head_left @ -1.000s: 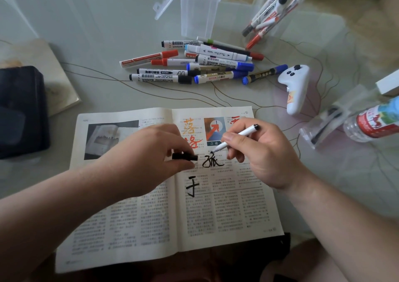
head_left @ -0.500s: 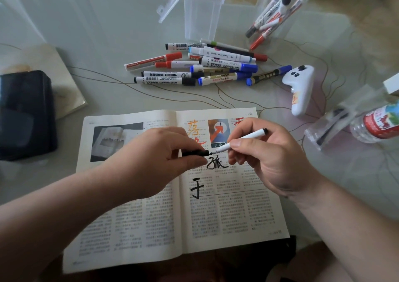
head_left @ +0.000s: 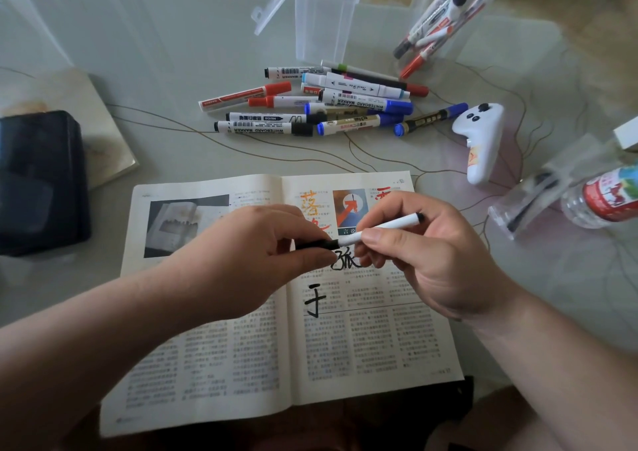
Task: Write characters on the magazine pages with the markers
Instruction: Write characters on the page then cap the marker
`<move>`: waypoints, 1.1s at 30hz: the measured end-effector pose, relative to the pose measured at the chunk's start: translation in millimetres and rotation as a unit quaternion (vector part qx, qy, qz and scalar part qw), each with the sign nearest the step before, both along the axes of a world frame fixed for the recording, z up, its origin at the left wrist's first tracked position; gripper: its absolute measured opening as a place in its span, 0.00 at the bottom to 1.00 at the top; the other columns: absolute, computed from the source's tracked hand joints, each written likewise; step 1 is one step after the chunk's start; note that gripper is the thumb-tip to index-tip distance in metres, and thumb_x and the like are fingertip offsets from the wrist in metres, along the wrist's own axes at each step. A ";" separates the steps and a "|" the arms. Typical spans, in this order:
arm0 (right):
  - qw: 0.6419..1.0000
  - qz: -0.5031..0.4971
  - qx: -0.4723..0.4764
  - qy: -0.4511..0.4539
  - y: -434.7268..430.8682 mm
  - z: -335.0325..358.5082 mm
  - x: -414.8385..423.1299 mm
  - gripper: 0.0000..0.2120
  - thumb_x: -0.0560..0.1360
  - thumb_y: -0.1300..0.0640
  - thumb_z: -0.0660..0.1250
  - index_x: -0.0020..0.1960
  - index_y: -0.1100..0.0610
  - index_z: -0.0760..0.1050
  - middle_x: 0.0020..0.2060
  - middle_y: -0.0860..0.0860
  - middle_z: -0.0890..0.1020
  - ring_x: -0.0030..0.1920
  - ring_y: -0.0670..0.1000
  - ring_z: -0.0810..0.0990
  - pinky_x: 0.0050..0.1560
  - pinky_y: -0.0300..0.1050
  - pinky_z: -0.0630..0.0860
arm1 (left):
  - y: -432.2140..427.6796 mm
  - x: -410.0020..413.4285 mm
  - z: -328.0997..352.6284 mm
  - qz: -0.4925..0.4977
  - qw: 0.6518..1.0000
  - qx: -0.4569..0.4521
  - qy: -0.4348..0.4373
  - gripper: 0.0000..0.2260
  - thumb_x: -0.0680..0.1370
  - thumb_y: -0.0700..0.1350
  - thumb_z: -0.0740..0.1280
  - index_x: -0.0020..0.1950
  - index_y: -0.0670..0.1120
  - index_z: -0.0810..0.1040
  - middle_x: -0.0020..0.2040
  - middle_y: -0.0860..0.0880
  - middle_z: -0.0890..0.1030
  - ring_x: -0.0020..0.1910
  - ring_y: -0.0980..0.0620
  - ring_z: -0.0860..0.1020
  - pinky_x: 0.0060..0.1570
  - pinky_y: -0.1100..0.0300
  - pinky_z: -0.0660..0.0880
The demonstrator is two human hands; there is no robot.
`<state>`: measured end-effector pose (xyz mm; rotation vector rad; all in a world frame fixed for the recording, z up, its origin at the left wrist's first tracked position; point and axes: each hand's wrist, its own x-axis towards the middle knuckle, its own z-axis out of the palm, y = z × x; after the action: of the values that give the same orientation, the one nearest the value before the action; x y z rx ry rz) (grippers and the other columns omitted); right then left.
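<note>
Above the magazine [head_left: 362, 364], left hand [head_left: 248, 260] pinches cap [head_left: 316, 244], right hand [head_left: 438, 260] grips marker [head_left: 386, 227], tip pointing left.

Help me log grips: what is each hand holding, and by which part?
Right hand pinches the marker low on its barrel; left hand pinches the cap by its sides.

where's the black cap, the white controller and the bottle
black cap [head_left: 322, 244]: head view, on its visible middle
white controller [head_left: 480, 143]: head view, on the body below the buttons
bottle [head_left: 602, 197]: head view, on the red label
</note>
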<state>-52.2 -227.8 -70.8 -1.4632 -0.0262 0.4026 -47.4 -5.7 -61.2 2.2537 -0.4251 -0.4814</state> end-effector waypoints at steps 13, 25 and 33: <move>0.994 0.077 -0.074 -0.029 -8.9 22.9 5.0 0.05 0.67 0.61 0.74 0.43 0.56 0.85 0.35 0.57 0.86 0.33 0.49 0.83 0.35 0.36 0.77 | -1.1 -3.4 7.1 0.019 0.993 -0.066 0.091 0.09 0.76 0.56 0.68 0.43 0.55 0.84 0.35 0.56 0.81 0.34 0.58 0.78 0.39 0.63 0.76; 0.996 0.022 -0.078 -0.048 4.4 19.5 -1.1 0.06 0.71 0.54 0.73 0.39 0.58 0.82 0.28 0.56 0.81 0.27 0.48 0.78 0.30 0.35 0.72 | -0.8 -10.1 3.0 0.022 0.991 -0.052 -0.123 0.08 0.78 0.53 0.68 0.43 0.52 0.85 0.37 0.55 0.80 0.40 0.55 0.78 0.38 0.64 0.72; 0.987 0.009 -0.155 -0.036 13.6 26.8 -4.2 0.09 0.69 0.48 0.74 0.36 0.53 0.83 0.27 0.54 0.82 0.26 0.47 0.77 0.29 0.37 0.73 | 5.4 -9.6 2.7 -0.009 0.987 -0.011 -0.160 0.11 0.80 0.55 0.67 0.45 0.52 0.84 0.36 0.56 0.78 0.38 0.58 0.76 0.37 0.61 0.72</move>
<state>-56.4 -214.3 -44.0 -1.7855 -0.0363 0.3789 -57.1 -0.3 -58.5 2.3124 -0.6096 -0.1201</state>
